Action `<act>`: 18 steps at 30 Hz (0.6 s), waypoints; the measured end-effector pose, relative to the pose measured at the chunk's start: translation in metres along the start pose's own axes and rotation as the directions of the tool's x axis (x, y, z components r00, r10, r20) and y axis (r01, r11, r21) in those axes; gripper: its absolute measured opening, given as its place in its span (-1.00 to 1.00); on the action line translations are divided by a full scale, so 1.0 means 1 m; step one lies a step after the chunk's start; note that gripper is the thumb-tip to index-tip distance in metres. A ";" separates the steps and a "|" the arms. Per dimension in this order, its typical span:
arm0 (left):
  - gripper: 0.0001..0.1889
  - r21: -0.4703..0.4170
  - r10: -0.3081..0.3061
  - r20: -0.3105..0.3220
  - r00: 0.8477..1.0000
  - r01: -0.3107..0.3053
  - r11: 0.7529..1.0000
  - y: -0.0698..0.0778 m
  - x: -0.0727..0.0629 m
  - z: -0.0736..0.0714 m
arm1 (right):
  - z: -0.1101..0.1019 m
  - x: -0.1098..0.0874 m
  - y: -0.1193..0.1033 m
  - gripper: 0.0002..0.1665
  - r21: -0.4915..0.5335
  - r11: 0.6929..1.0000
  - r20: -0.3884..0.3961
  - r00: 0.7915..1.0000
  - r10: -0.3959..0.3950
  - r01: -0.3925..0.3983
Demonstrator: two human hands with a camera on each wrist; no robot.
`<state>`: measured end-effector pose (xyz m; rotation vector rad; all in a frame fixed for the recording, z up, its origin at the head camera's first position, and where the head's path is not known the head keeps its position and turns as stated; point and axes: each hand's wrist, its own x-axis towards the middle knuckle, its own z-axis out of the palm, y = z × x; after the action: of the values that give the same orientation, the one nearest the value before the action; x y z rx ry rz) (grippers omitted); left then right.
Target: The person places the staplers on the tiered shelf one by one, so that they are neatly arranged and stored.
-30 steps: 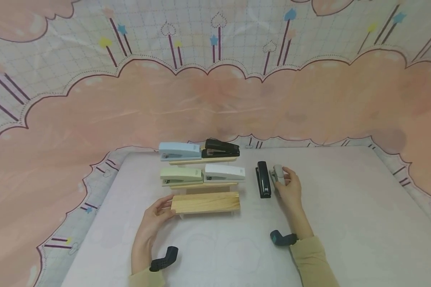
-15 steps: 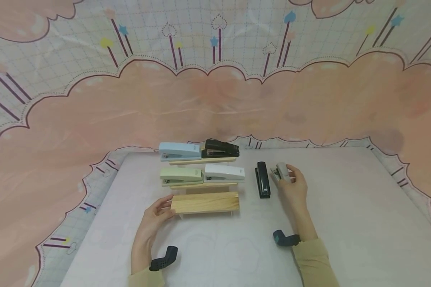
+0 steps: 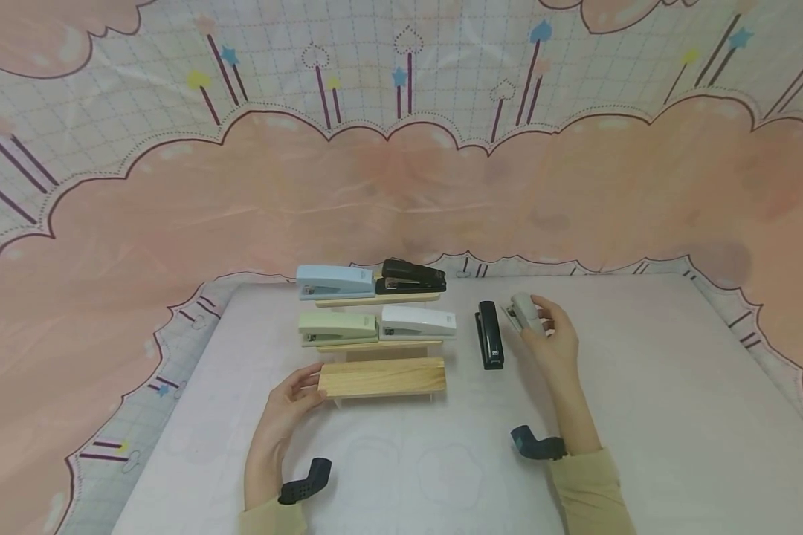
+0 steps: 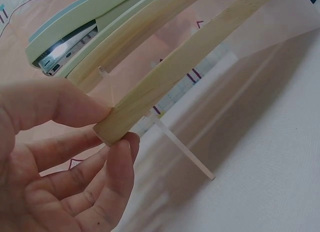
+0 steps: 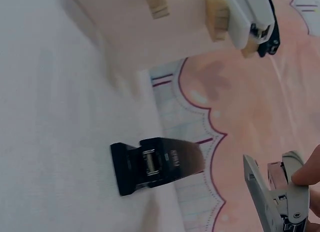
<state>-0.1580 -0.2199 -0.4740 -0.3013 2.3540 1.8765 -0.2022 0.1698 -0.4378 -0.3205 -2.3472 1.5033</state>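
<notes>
In the head view my left hand [image 3: 293, 395] pinches the left end of the front wooden shelf board [image 3: 383, 377]. The left wrist view shows thumb above and fingers below the board [image 4: 165, 75]. My right hand [image 3: 558, 349] holds a light grey stapler [image 3: 527, 312], lifted off the table and tilted. In the right wrist view this grey stapler [image 5: 292, 194] is partly cut off by the frame edge. Left of it, a black stapler [image 3: 489, 336] lies lengthwise on the table.
On the middle tier sit a pale green stapler [image 3: 338, 327] and a white stapler [image 3: 418, 322]. The rear tier bears a light blue stapler [image 3: 335, 281] and another black stapler [image 3: 411, 276]. A patterned cloth [image 3: 401, 186] hangs behind the white table [image 3: 676, 386].
My right hand has raised the grey stapler and moved it slightly to the right, away from the black one. My left hand stays at the board's end.
</notes>
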 end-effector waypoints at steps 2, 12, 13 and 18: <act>-0.41 -0.003 0.000 -0.001 1.000 0.000 1.000 0.000 -0.001 0.000 | -0.001 -0.001 -0.003 -0.30 0.006 1.000 -0.002 1.000 -0.023 0.023; -0.41 0.000 0.003 -0.008 1.000 -0.003 1.000 0.000 -0.001 0.000 | -0.008 -0.011 -0.023 -0.32 0.040 0.995 0.029 0.996 -0.089 0.088; -0.41 -0.002 0.002 -0.008 1.000 -0.002 1.000 0.000 -0.001 0.000 | -0.009 -0.012 -0.025 -0.32 0.042 0.995 0.040 0.995 -0.093 0.091; -0.41 0.001 0.004 -0.007 1.000 -0.004 1.000 0.000 -0.001 0.000 | -0.011 -0.020 -0.038 -0.32 0.048 0.992 0.079 0.989 -0.121 0.118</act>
<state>-0.1575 -0.2194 -0.4735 -0.3039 2.3611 1.8793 -0.1797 0.1560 -0.4024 -0.1068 -2.3468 1.5352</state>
